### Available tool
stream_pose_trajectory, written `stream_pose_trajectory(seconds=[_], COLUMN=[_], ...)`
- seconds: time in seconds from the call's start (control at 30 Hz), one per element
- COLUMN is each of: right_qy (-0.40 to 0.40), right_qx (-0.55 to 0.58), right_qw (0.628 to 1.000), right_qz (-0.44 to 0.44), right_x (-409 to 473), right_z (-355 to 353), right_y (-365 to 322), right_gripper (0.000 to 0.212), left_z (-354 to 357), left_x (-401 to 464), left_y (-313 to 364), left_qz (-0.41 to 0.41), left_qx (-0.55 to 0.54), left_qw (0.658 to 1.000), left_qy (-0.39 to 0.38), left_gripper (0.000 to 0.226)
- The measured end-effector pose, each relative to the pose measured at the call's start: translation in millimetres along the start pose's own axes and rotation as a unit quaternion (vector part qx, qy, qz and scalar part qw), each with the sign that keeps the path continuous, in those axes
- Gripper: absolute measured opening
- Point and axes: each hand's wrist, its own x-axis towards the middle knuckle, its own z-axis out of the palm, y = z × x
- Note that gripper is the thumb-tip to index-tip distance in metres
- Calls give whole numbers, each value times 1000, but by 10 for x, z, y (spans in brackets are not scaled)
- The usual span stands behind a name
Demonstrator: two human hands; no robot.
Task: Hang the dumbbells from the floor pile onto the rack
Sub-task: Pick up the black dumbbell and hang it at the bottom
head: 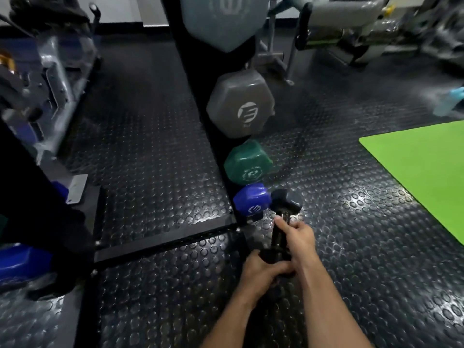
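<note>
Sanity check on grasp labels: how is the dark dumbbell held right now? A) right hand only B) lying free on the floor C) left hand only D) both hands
D: the left hand grips the near end of the dark dumbbell and the right hand holds its handle.

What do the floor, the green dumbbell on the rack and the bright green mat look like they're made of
Floor: probably black rubber, with raised round studs and a slight sheen. Green dumbbell: seemingly a smooth, glossy vinyl or neoprene coating, with soft rounded edges; its core is hidden. Green mat: likely foam or rubber, flat and matte.
</note>
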Motion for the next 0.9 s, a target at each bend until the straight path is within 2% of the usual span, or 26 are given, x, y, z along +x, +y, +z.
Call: stream_pose_trajectory(seconds=[0.13,0.23,0.4,0.63,0.9], right_qy=[-45,-90,-133,-143,-187], right_qx=[-13,-61,-130,-146,-147], right_qw=[999,994,982,977,971], right_qz=[-3,-15,-44,-53,-31], right_x=[353,666,1042,1215,1154], right_z=[-18,56,225,475,671], right_y=[-347,-613,-829,-750,-737], right_gripper=[26,17,23,21,16], left_z=[335,466,415,349,180], left_x=[267,539,982,1223,1247], left_y=[145,275,392,290,220], left_qz=[-10,-16,-17,-16,-13], left_qx=[-126,-151,-137,-149,-205], left_qw=[991,985,981,970,958], left_qy=[52,84,135,190,200], left_gripper=[19,19,19,25,19])
